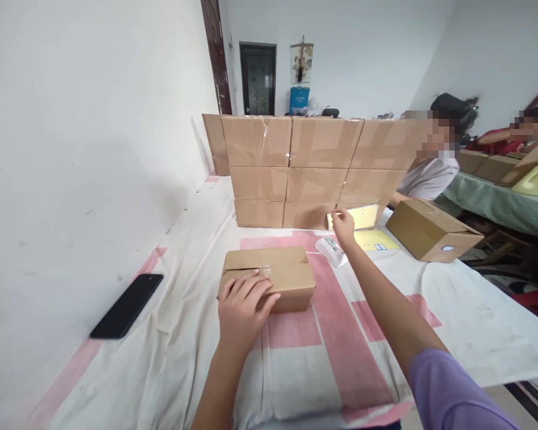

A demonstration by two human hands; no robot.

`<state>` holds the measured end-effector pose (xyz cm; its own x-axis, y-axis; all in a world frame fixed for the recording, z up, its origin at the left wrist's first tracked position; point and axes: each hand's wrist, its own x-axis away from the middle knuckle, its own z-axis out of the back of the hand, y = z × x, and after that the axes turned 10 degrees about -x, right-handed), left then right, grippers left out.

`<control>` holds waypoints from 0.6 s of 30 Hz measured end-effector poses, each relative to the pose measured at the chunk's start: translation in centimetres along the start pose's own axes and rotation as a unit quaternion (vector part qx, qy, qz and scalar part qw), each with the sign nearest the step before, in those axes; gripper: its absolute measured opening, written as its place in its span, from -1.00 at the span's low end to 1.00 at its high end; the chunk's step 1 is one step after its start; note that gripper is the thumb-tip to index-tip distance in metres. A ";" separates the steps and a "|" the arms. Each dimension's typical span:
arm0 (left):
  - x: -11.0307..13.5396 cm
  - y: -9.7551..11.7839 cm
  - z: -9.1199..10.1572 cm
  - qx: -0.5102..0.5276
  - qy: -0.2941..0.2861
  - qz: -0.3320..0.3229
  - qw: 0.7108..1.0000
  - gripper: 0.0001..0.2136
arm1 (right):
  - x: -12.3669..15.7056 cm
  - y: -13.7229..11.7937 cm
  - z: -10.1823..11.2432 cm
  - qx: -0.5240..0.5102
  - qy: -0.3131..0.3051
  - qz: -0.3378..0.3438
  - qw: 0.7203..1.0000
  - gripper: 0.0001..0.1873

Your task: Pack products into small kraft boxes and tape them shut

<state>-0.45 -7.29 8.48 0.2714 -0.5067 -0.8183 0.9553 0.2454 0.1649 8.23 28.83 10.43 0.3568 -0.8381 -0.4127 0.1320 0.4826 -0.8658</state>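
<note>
The small cardboard box [269, 278] sits mid-table on the cloth [452, 322]. My left hand [244, 307] lies flat and open on its near edge, steadying it. My right hand [343, 227] reaches far right, over a white device [332, 251], to the yellow sheet [363, 216] leaning on the stacked cartons [314, 173]. I judge I'm fetching a label, which needs a clean corner pinch. That corner is hidden, so I cannot tell whether I hold it.

The left hand [244, 304] is covering the near top edge of the small box [280, 272]. The right hand [343, 226] is hiding one corner of the yellow sheet [365, 216], and its grip is showing too small to judge. The white device [332, 251] is lying too small to identify. The picture's bottom edge is cutting off both forearms.
</note>
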 end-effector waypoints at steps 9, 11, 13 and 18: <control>-0.1 -1.2 -1.1 -0.072 0.034 -0.080 0.994 -0.83 | -5.5 5.7 6.6 0.151 -0.012 -0.057 0.987 -0.54; -0.1 -1.3 -1.2 -0.073 0.036 -0.086 0.993 -0.82 | -5.6 6.5 6.9 0.165 -0.024 -0.071 0.984 -0.64; 0.0 -1.3 -1.2 -0.072 0.039 -0.088 0.993 -0.80 | -4.7 7.6 7.7 0.166 -0.022 -0.088 0.982 -0.66; 0.5 -1.8 -1.7 -0.080 0.058 -0.106 0.989 -0.77 | -0.6 10.7 11.6 0.179 0.055 -0.127 0.974 -0.65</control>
<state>-2.22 -6.60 6.82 0.0422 -0.4647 -0.8845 0.9562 0.2755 -0.0992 20.13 37.42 4.63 0.1716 -0.9549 -0.2422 0.5238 0.2966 -0.7986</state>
